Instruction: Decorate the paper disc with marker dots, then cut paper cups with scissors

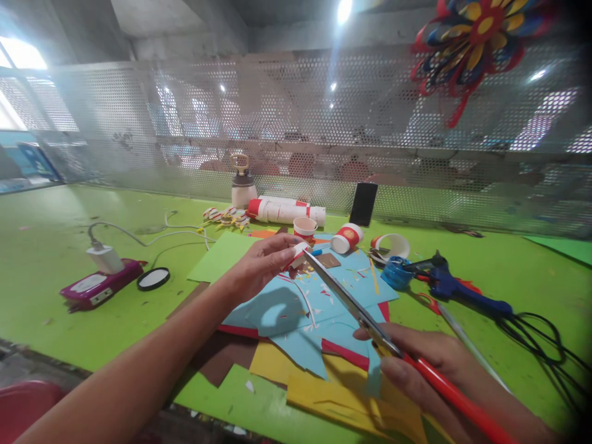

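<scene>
Above two blue sheets (296, 302), left hand (259, 262) pinches one cup piece (297, 254), right hand (420, 364) grips one scissors (351, 302)

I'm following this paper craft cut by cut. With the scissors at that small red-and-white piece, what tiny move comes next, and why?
Probably close the blades. The right hand holds the red-handled scissors with the blade tips at the small red-and-white piece, which the left hand pinches above the blue paper. How far the blades are open is unclear.

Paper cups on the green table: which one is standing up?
The small red-and-white paper cup beside the long white roll stands upright, mouth up. The red-and-white cup with the yellow emblem and the white-lined cup to its right both lie on their sides.
</scene>
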A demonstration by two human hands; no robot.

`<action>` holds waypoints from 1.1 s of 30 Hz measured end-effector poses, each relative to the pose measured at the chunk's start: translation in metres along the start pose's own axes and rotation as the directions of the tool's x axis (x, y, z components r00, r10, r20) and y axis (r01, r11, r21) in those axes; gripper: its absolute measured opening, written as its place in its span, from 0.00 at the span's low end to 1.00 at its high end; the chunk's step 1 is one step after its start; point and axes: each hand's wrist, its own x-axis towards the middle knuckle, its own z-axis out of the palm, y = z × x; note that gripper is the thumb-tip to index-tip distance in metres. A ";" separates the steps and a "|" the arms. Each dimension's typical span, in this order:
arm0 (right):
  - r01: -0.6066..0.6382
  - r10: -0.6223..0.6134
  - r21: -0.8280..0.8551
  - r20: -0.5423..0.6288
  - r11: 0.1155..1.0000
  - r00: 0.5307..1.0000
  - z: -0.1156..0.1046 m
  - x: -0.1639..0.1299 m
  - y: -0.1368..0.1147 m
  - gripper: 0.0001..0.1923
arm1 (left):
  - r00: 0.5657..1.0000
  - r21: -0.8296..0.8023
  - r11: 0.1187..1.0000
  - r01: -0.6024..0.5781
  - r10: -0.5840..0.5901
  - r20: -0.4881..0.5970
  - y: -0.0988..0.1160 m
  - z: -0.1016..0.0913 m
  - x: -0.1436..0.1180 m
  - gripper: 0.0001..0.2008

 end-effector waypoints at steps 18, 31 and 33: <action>0.022 -0.027 -0.133 -0.029 0.991 0.999 0.000 -0.002 0.004 0.18 | 1.000 0.015 1.000 0.021 -0.021 -0.002 0.001 0.002 0.000 0.19; 0.046 -0.050 -0.129 -0.030 0.991 0.998 0.000 -0.003 -0.003 0.20 | 0.998 0.006 1.000 0.015 -0.015 0.054 -0.001 -0.002 0.000 0.16; 0.041 -0.047 -0.126 -0.047 0.991 0.998 0.001 -0.003 -0.004 0.20 | 0.999 0.001 1.000 0.019 -0.020 0.050 -0.001 -0.001 0.000 0.16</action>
